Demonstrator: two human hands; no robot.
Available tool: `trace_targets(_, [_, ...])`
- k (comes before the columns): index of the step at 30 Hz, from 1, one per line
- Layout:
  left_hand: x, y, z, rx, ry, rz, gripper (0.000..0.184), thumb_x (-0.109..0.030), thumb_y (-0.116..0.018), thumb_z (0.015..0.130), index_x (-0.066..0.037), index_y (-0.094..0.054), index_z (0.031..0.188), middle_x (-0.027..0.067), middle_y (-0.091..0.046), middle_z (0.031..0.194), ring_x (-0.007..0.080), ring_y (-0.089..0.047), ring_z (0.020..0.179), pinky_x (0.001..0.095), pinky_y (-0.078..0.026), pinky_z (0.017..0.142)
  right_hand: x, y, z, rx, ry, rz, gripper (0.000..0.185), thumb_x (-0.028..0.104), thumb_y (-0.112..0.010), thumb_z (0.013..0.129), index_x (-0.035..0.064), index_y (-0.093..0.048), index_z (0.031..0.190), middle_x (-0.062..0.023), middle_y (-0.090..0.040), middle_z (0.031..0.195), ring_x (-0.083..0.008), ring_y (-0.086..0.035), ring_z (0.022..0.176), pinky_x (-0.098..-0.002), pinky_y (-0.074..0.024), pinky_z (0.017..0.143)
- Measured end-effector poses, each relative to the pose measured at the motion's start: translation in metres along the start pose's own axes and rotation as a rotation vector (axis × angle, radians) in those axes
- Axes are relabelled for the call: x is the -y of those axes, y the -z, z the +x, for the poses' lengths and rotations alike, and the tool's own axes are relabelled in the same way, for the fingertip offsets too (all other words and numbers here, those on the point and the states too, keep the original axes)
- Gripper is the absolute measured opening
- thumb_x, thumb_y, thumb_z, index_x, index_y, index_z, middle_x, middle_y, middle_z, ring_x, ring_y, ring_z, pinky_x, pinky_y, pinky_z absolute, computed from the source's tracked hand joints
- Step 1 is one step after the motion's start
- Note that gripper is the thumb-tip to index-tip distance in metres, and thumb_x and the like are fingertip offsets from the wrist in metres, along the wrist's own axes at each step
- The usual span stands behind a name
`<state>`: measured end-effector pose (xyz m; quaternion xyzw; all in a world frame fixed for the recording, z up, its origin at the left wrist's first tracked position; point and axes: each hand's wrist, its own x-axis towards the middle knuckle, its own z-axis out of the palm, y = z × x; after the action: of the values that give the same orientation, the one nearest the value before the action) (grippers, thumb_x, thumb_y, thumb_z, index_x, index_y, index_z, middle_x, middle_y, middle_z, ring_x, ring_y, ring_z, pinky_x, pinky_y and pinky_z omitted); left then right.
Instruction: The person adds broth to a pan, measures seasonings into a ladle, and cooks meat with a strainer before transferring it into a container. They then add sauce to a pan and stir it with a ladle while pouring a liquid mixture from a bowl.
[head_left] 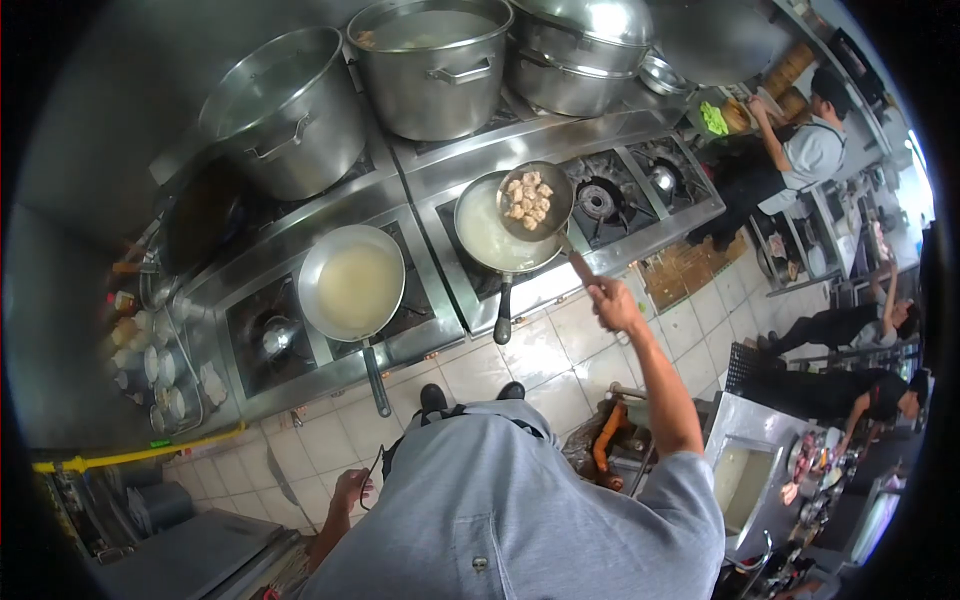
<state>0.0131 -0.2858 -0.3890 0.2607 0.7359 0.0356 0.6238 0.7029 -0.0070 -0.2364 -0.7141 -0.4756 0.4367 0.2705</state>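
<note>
My right hand is closed around the wooden handle of a round strainer. Browned chunks of what looks like meat lie in its bowl. The strainer is held above a frying pan of pale, cloudy liquid, covering its right part; this pan's dark handle points toward me. To the left, a second pan on the stove holds a yellowish liquid. Down by my hip, my left hand has curled fingers, with a thin dark loop beside them; what they hold, if anything, is unclear.
Large steel pots line the back of the stove. Bare burners lie right of the pans. Small containers stand at the left end. A co-worker stands at the far right, others behind. A sink is at my right.
</note>
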Motion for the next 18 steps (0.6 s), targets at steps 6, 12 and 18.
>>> trace_targets(6, [-0.033,-0.019,-0.042,-0.063,-0.019,0.049,0.036,-0.037,-0.062,0.099,-0.002,-0.07,0.102,0.0058,-0.068,0.08,0.0168,-0.067,0.069,0.0313,-0.054,0.06,0.01,0.082,0.049,-0.032,0.389,-0.657,0.024,0.023,-0.059,0.101,0.0021,-0.063,0.112,-0.0095,-0.063,0.068,-0.0204,-0.062,0.051,-0.0382,-0.0483,0.044])
trace_targets(12, [-0.004,-0.031,-0.04,-0.059,-0.082,0.093,0.037,-0.038,-0.063,0.099,-0.001,-0.069,0.103,0.0069,-0.068,0.08,0.0171,-0.067,0.068,0.0317,-0.053,0.059,0.056,0.118,0.054,0.319,-0.031,-0.531,0.033,0.024,-0.058,0.102,0.01,-0.063,0.13,-0.0078,-0.063,0.072,-0.0173,-0.06,0.052,-0.035,-0.0492,0.044])
trace_targets(18, [0.07,-0.026,0.012,0.052,0.051,-0.239,0.036,-0.036,-0.063,0.099,-0.001,-0.066,0.105,0.0095,-0.068,0.082,0.0192,-0.066,0.068,0.0337,-0.053,0.058,0.011,0.089,0.068,0.451,-0.102,-0.454,0.04,0.03,-0.06,0.101,0.0147,-0.063,0.137,-0.0039,-0.061,0.065,-0.0141,-0.057,0.049,-0.0314,-0.0474,0.043])
